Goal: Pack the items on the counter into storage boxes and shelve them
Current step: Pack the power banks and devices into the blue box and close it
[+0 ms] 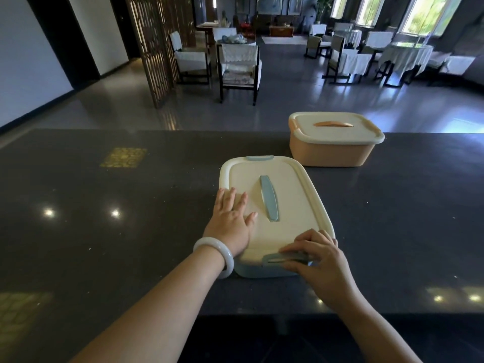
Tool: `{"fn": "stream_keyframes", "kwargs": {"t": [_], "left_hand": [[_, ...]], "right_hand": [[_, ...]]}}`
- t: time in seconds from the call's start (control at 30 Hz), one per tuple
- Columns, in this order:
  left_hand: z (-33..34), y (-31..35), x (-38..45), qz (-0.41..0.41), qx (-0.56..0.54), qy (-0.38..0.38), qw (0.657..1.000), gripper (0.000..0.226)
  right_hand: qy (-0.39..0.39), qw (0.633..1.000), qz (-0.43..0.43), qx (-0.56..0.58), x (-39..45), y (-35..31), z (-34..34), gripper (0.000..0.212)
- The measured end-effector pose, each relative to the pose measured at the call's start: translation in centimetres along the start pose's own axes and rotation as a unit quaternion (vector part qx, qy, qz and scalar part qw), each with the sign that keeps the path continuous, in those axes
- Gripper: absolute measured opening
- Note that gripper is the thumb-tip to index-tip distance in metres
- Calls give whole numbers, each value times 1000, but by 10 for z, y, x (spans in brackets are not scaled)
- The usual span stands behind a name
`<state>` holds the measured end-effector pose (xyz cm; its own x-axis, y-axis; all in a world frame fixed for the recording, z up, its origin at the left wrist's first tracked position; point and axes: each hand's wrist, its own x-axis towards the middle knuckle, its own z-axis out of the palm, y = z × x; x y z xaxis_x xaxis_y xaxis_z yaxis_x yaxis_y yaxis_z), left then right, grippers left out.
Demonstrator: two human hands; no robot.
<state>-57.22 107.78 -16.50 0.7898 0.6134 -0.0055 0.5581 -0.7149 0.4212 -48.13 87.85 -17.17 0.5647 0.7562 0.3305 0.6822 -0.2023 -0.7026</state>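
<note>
A blue storage box [262, 271] with a cream lid [296, 195] and a blue lid handle [269, 197] sits on the dark counter [104, 231] right in front of me. My left hand [231, 218] lies flat on the lid's left side with straight fingers. My right hand [318, 254] curls its fingers over the near blue latch [275, 258] at the box's front edge. Farther back to the right stands an orange storage box [331, 153], lid on, orange handle on top. What is inside either box is hidden.
The counter's near edge [262, 314] runs just below the blue box. Beyond the far edge lies a dining room with chairs [239, 69], draped tables [403, 56] and a wooden lattice screen [154, 48].
</note>
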Motion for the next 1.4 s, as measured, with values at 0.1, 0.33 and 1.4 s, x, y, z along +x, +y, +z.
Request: {"fn": "stream_keyframes", "kwargs": {"t": [0.1,0.33,1.4], "left_hand": [[1,-1,1,3,-1,-1,1000,59],[-4,-2,-3,2,12,-28,1000,61],[1,-1,91,-37,153,-36,987,65]], "right_hand": [[-13,1000,5,-2,-1,0,-2,28],[-73,994,56,66,9,-9,-20,15],[-246,960,72,-113,292,63,30,32]]}}
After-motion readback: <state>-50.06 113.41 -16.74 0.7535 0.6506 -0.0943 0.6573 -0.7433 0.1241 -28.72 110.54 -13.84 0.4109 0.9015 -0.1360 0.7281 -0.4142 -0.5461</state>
